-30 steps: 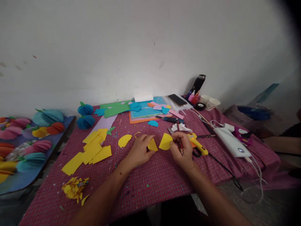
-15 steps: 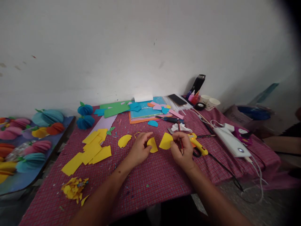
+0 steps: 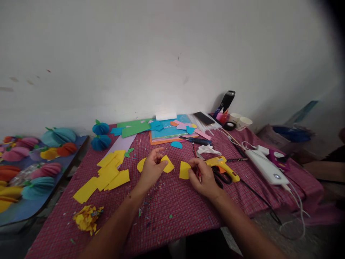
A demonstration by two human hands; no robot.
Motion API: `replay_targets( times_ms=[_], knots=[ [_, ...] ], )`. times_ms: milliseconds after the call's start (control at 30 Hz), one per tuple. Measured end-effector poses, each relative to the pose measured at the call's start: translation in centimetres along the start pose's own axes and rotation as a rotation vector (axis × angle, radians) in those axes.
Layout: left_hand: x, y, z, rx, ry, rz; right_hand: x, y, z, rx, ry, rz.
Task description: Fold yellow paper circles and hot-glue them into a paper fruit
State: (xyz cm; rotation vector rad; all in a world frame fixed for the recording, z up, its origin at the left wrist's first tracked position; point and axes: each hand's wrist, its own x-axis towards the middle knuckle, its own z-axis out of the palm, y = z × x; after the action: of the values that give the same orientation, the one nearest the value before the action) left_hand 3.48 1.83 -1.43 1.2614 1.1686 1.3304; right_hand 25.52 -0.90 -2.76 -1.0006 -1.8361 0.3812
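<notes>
My left hand (image 3: 153,169) pinches a cut yellow paper piece (image 3: 167,164) with a rounded edge between thumb and fingers. Partly behind that hand lies another yellow cut piece (image 3: 140,165) on the cloth. My right hand (image 3: 204,178) grips a second yellow paper piece (image 3: 184,170) by its right side. A dark red pencil (image 3: 193,150) also runs through the right hand's fingers, its lower part mostly covered. Just right of this hand are a yellow hot glue gun (image 3: 225,166) and black-handled scissors (image 3: 225,177).
Stacked yellow paper rectangles (image 3: 109,175) and a crumpled yellow paper ball (image 3: 87,218) lie on the left. Coloured sheets (image 3: 136,128), a phone (image 3: 204,118) and paper cups (image 3: 244,123) stand along the back. A white power bank (image 3: 266,167) trails cables right. Paper pumpkins (image 3: 58,136) fill the side table.
My left hand has moved left with its yellow piece, now partly covering the loose piece. The right hand's piece has turned and shifted left, and the pencil leans differently. The view has shifted slightly.
</notes>
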Motion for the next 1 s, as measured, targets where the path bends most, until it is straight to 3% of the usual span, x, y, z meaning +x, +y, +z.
replay_targets(
  times_ms=[67, 167, 267, 367, 500, 1000],
  knots=[
    [-0.1, 0.2, 0.1, -0.06, 0.046, -0.046, 0.2, -0.1, 0.2, 0.0, 0.005, 0.028],
    [-0.2, 0.6, 0.3, -0.213, 0.103, -0.223, 0.4, -0.2, 0.3, 0.011, 0.039, 0.074],
    [-0.2, 1.0, 0.3, -0.423, 0.109, -0.424, 0.6, -0.2, 0.4, 0.008, 0.05, 0.084],
    [0.0, 1.1, 0.0, -0.611, 0.118, -0.527, 0.6, -0.1, 0.4, -0.016, 0.046, 0.066],
    [0.2, 1.1, -0.2, -0.701, 0.131, -0.57, 0.6, 0.0, 0.4, -0.033, 0.037, 0.057],
    [-0.1, 1.3, -0.1, -0.635, 0.049, -0.585, 0.6, -0.2, 0.2, -0.017, 0.04, 0.044]
  ],
)
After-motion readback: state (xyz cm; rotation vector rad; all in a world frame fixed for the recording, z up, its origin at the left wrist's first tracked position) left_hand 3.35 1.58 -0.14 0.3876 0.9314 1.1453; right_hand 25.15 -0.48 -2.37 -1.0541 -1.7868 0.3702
